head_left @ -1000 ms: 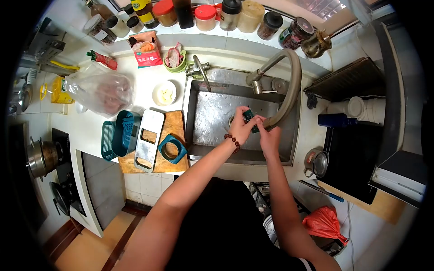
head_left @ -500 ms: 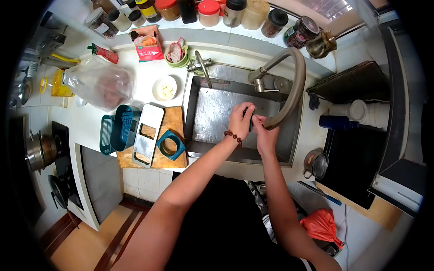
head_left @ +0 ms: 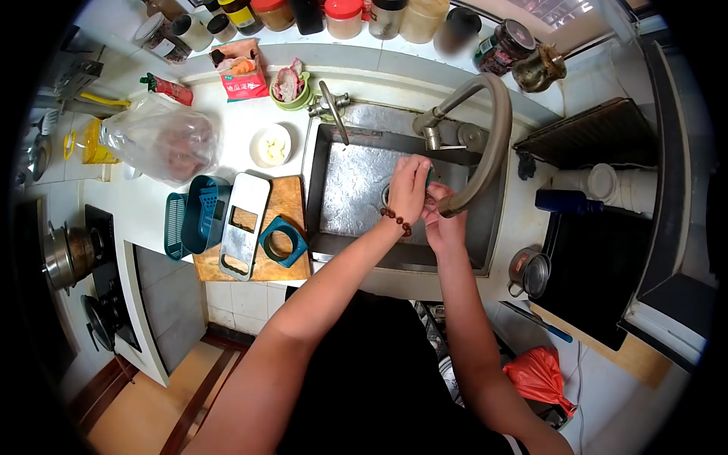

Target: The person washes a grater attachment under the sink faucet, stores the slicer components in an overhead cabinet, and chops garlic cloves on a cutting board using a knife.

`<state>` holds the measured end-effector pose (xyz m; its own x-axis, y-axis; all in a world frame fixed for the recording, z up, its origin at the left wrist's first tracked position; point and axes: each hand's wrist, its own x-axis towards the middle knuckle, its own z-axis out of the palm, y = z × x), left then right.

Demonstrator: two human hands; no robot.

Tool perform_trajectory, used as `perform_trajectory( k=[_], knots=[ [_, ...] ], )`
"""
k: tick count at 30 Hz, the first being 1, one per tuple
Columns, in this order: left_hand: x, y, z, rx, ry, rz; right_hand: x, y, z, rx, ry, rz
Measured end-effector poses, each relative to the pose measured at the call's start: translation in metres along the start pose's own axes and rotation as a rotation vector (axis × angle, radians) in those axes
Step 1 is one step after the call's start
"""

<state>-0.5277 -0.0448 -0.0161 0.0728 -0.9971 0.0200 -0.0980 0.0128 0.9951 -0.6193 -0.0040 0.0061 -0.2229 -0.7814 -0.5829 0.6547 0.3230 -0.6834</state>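
Over the sink (head_left: 324, 182), my left hand (head_left: 408, 191), with a beaded bracelet at the wrist, is closed around a small dark green piece (head_left: 430, 177). Most of that piece is hidden by the fingers, so I cannot tell its kind. My right hand (head_left: 446, 227) meets it from the right, fingers bent and gripping at its lower end. The curved faucet (head_left: 497, 136) arches down with its spout end right at my right hand. A second, smaller tap (head_left: 332, 111) points into the sink's far left corner.
Left of the sink, a wooden cutting board (head_left: 287, 199) bears a flat slicer frame (head_left: 244, 224) and a teal ring-shaped holder (head_left: 283, 243). Beside them stands a teal container (head_left: 206, 220). Behind are a white bowl (head_left: 271, 145) and a plastic bag (head_left: 163, 144). A metal cup (head_left: 529, 273) stands at right.
My left hand has turned, its fingers now extending over the green piece. My right hand has shifted slightly lower, its palm turned up more. The whole view has moved a little.
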Motion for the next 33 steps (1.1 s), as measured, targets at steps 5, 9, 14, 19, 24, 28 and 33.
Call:
perform_trajectory(
  k=[5, 9, 14, 19, 24, 28, 33],
  knots=[
    [0.000, -0.004, 0.002, 0.025, 0.017, -0.002, 0.004, 0.000, -0.002, -0.038, 0.012, -0.012],
    [-0.001, -0.002, 0.004, 0.023, 0.040, -0.037, 0.002, 0.004, -0.009, -0.028, -0.037, -0.029],
    [-0.005, -0.015, 0.010, 0.012, 0.054, -0.038, 0.003, -0.001, -0.007, -0.080, -0.019, -0.018],
    [-0.002, -0.025, 0.015, -0.100, 0.075, -0.141, -0.003, -0.001, -0.006, -0.186, -0.068, -0.135],
    [0.000, -0.027, 0.010, -0.258, 0.034, -0.183, -0.005, -0.005, -0.011, -0.384, -0.116, -0.194],
    [-0.001, -0.026, 0.011, -0.275, 0.035, -0.203, -0.020, -0.020, 0.002, -0.786, -0.066, -0.367],
    [-0.001, -0.030, 0.011, -0.275, 0.047, -0.284, -0.011, -0.003, -0.005, -0.588, 0.006, -0.324]
  ],
)
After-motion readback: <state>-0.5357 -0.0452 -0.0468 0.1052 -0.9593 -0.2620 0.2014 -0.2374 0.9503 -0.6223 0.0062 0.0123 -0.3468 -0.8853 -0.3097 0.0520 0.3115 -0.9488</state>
